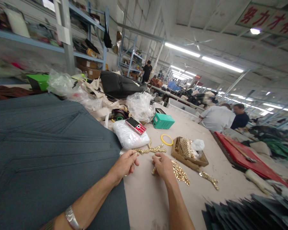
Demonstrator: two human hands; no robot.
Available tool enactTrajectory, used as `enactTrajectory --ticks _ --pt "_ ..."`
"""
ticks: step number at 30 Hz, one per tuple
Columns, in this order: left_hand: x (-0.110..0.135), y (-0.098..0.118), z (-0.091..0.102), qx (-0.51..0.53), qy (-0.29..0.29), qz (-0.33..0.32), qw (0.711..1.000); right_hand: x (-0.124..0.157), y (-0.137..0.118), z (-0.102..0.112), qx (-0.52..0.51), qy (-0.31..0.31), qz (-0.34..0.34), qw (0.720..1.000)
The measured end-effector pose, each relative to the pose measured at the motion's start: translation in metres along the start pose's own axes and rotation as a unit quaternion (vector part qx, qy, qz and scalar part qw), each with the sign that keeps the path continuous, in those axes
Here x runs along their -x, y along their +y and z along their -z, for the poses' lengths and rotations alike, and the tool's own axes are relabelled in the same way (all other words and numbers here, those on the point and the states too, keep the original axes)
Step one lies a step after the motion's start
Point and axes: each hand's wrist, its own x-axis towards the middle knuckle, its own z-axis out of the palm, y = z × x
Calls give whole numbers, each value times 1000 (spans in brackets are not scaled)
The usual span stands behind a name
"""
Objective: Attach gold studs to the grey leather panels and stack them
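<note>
My left hand (127,165) is raised over the table by the edge of the dark sheets, its thumb and fingers curled together. Whatever it pinches is too small to make out. My right hand (163,166) is bent over the table, fingers closed, with a gold metal piece (154,171) showing at its fingers. Beside it lies a loose pile of gold metal pieces (181,174). Beyond both hands, short lengths of gold chain (156,149) lie on the tabletop. Another gold chain length (210,179) is further right.
A cardboard box (190,163) holds gold chain. Nearby are a yellow ring (167,140), a teal box (163,121) and a red phone (136,125) on a white plastic packet (128,137). Dark sheets (62,153) cover the left; a dark stack (249,214) stands front right. People work beyond.
</note>
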Motion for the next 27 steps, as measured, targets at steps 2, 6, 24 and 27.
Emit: enactTrajectory --ticks 2,6,24,27 --pt "2 0 -1 5 -18 -2 1000 3 -4 3 26 19 18 999" --pt "6 1 -2 13 -65 -7 998 9 -13 11 51 40 46 997" --pt "14 -1 -2 -329 -17 -230 916 40 -60 14 -55 -101 223 968" --pt "12 -3 -1 -383 -7 -230 895 40 -60 9 -32 -93 222 970"
